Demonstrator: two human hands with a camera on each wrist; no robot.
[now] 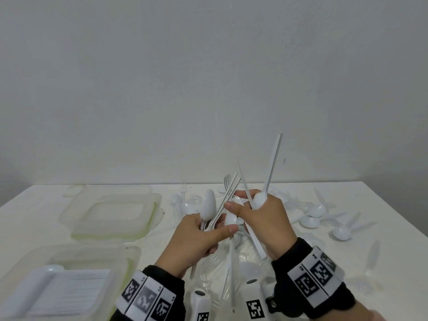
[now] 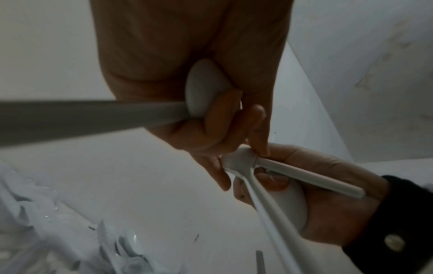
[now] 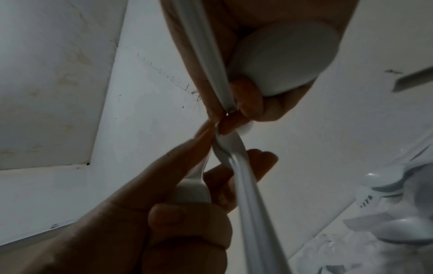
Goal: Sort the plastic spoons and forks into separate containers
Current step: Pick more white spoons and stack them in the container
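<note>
- Your left hand [image 1: 196, 237] and right hand [image 1: 264, 218] each grip several spoons [image 1: 207, 205].
- Near container [image 1: 20, 262], 8 o'clock, part filled; far container [image 1: 148, 218] looks unfilled.
- Loose pile [image 1: 324, 216] at 2 o'clock on the surface [image 1: 34, 205]: sorting roughly half done at most.

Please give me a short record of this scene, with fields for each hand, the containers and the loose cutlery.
left hand: grip on several white plastic utensils, one spoon bowl up
right hand: grip on several more, handles pointing up
near container: clear, holds a stack of white utensils
far container: clear, contents unclear
loose cutlery: scattered on table, right of the hands
</note>
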